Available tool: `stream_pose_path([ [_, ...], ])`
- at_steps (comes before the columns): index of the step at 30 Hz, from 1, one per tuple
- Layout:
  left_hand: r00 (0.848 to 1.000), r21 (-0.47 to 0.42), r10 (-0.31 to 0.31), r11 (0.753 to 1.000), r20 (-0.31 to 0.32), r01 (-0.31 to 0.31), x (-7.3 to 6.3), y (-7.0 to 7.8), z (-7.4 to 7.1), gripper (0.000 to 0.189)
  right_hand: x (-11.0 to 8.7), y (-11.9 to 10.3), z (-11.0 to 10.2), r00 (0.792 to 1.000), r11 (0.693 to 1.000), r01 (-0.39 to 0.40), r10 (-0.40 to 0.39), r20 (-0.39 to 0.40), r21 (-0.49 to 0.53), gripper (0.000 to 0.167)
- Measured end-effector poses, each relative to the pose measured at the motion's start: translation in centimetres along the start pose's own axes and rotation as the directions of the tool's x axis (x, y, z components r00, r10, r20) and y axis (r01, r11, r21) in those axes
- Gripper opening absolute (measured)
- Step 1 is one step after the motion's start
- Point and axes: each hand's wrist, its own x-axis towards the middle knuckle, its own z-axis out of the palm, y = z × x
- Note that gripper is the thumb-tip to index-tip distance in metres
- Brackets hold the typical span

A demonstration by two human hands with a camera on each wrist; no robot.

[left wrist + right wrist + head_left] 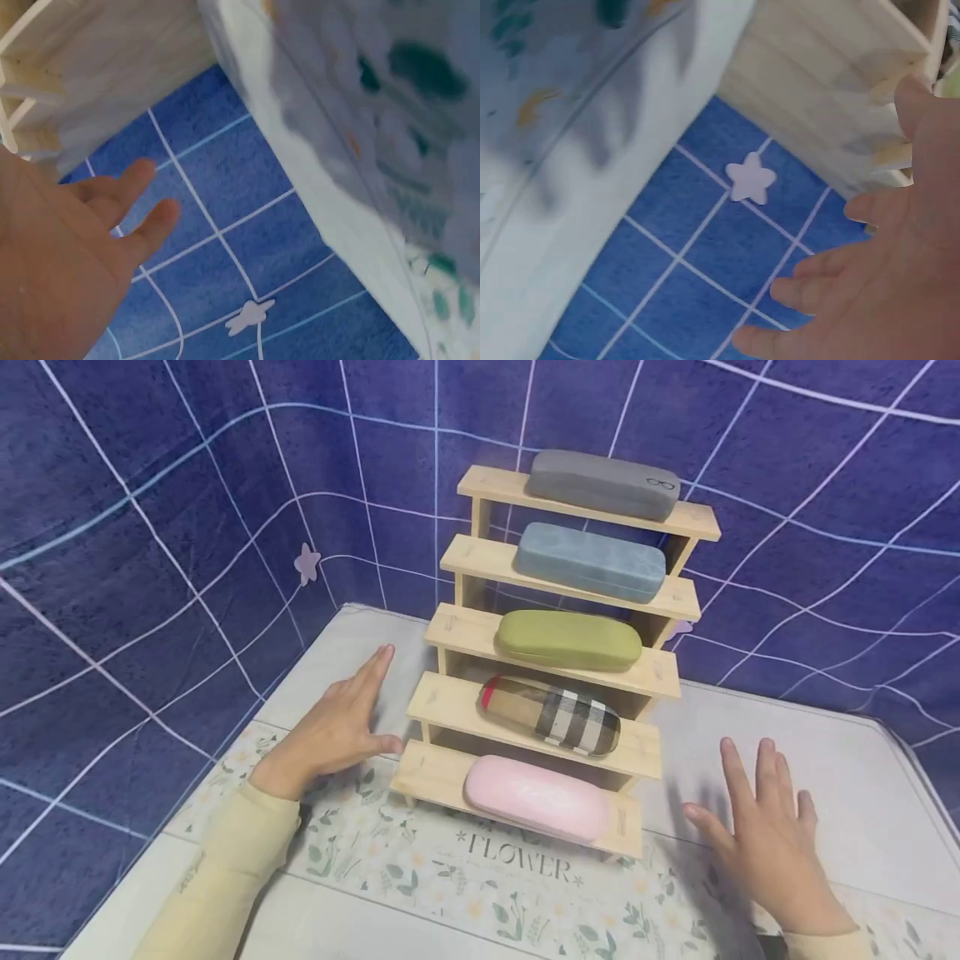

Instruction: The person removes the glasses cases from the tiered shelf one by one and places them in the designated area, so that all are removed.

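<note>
A stepped wooden rack [427, 697] stands in the middle of the head view, with one glasses case lying on each step. From top to bottom these are a grey case [600, 483], a blue case [588, 560], an olive-green case [567, 639], a tan case with a black-and-white checked end [551, 714] and a pink case [536, 795]. My left hand [341, 718] is held beside the rack's lower left side, fingers extended and holding nothing. To the right, apart from the rack, my right hand [772, 835] has its fingers spread and holds nothing.
Beneath the rack lies a white mat [480, 893] printed with flowers and the word FLOWER. A dark blue cloth [225, 485] with a pale grid hangs behind and at the left. A pale star [307, 564] sits on it.
</note>
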Motion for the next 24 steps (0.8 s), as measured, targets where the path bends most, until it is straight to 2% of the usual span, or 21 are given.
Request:
stream_pose_path([
  [6,0.995,-0.111,-0.062,0.991,0.079,0.071,-0.5,1.3,0.4,0.134,0.1,-1.8,-1.3,0.993,0.994,0.089,-0.083,-0.087,0.071,0.087],
  [9,0.989,-0.243,-0.078,0.964,0.126,0.107,-0.9,1.8,0.7,0.131,0.0,-2.8,-1.9,0.980,0.980,0.144,-0.122,-0.156,0.140,0.083],
  [12,0.981,-0.408,-0.066,0.903,0.181,0.136,-1.4,2.1,1.4,0.126,-0.1,-4.0,-2.3,0.967,0.956,0.181,-0.130,-0.218,0.231,0.073],
  [16,0.978,-0.605,0.001,0.786,0.207,0.127,-2.0,2.2,2.2,0.114,-0.2,-5.9,-2.3,0.960,0.902,0.218,-0.130,-0.248,0.372,0.054],
  [18,0.978,-0.678,0.019,0.724,0.206,0.129,-2.2,2.3,2.4,0.107,0.0,-6.8,-2.0,0.965,0.872,0.230,-0.145,-0.221,0.433,0.044],
  [21,0.975,-0.757,0.017,0.633,0.223,0.162,-2.5,2.4,2.5,0.100,0.4,-7.9,-1.2,0.974,0.840,0.226,-0.186,-0.129,0.493,0.035],
  [22,0.972,-0.774,0.012,0.607,0.236,0.181,-2.7,2.4,2.5,0.099,0.5,-8.2,-0.8,0.976,0.834,0.219,-0.199,-0.094,0.506,0.034],
  [24,0.964,-0.791,0.003,0.572,0.267,0.217,-2.9,2.5,2.6,0.097,0.6,-8.7,-0.1,0.973,0.831,0.213,-0.225,-0.039,0.514,0.036],
])
